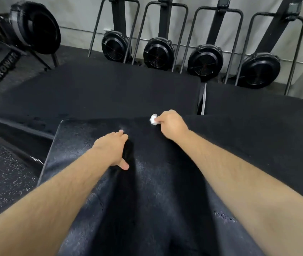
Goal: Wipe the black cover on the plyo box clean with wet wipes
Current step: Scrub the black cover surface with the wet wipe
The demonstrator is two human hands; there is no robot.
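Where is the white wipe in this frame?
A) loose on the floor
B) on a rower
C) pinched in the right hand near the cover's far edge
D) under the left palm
C: the right hand pinches the wadded white wipe at the far edge of the black cover; the left hand rests flat on the cover.

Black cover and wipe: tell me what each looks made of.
Black cover: probably vinyl or coated leatherette, fine pebbled grain with a dull sheen where light catches it. Wipe: seemingly thin white non-woven cloth, crumpled into a small wad, pinched by the right hand.
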